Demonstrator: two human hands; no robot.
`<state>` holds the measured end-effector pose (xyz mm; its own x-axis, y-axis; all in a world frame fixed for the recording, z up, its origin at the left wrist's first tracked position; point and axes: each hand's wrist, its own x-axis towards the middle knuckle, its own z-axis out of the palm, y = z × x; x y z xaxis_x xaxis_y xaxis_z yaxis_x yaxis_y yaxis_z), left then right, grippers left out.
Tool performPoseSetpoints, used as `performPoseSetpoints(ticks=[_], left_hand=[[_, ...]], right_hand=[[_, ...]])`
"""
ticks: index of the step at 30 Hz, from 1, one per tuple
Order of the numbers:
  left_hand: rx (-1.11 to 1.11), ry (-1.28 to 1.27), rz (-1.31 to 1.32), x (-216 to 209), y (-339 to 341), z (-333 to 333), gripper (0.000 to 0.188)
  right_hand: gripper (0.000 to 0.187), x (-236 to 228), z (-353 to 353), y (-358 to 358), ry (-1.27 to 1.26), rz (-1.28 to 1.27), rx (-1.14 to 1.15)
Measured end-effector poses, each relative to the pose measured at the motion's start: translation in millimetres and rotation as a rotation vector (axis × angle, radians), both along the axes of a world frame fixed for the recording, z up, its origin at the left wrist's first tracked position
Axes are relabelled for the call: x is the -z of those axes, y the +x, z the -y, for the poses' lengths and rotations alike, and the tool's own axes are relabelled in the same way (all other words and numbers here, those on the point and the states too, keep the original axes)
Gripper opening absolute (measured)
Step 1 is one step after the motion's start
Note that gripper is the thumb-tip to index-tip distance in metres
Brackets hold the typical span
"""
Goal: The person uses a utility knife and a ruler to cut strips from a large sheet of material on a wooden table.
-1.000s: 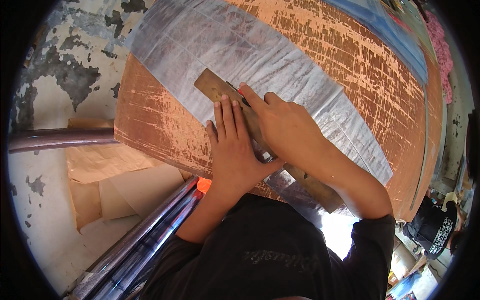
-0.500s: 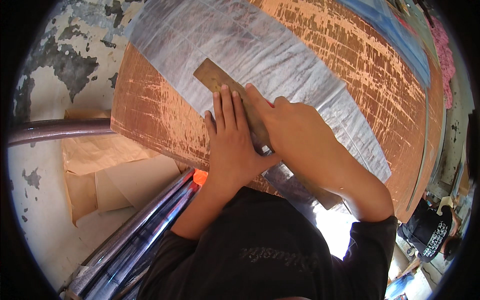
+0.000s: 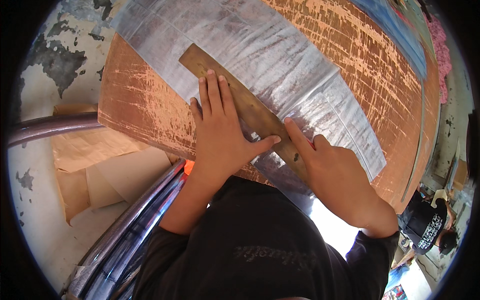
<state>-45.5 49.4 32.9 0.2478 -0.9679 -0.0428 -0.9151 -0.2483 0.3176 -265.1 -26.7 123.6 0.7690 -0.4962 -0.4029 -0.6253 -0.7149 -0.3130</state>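
Observation:
A clear, creased plastic sheet (image 3: 260,47) lies across a worn brown board (image 3: 145,95). On the sheet, a flat wooden strip (image 3: 255,112) runs diagonally from upper left to lower right. My left hand (image 3: 220,137) presses on the strip, fingers spread flat and thumb out along its near edge. Further right, my right hand (image 3: 337,175) is closed on a red-handled tool (image 3: 312,145), with the index finger stretched along the strip's far edge. Most of that tool, including its tip, is hidden by the hand.
Rolls of shiny film (image 3: 125,227) lean at the lower left beside brown paper (image 3: 107,162). Another roll (image 3: 55,127) sticks out left of the board. Blue plastic sheeting (image 3: 395,35) lies at the far right. A person in black (image 3: 425,227) is at the lower right.
My right hand has slid toward me and to the right along the strip, uncovering more of it. My left hand stays pressed on the strip; the whole view has shifted slightly.

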Motion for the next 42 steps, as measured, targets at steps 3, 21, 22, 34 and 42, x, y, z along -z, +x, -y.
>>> performPoseSetpoints(ticks=[3, 21, 22, 34, 42], left_hand=[[-0.020, -0.002, 0.009, 1.8, 0.1, -1.1, 0.155], [-0.008, 0.038, 0.011, 0.2, 0.9, -0.2, 0.157], [-0.008, 0.037, 0.005, 0.5, 0.7, 0.1, 0.157], [-0.010, 0.043, -0.025, -3.0, -0.4, -0.8, 0.153], [-0.009, 0.043, -0.039, -3.7, 2.2, 0.5, 0.150]], right_hand=[[0.088, -0.8, -4.4, -8.1, 0.002, -0.003, 0.008], [0.099, 0.4, -16.5, -49.3, 0.180, -0.112, 0.057], [0.099, -0.3, -15.8, -52.0, 0.190, -0.116, 0.057], [0.086, -37.3, 17.2, -19.9, 0.041, 0.020, 0.068], [0.076, 67.2, 54.3, 103.3, -0.161, 0.390, 0.024]])
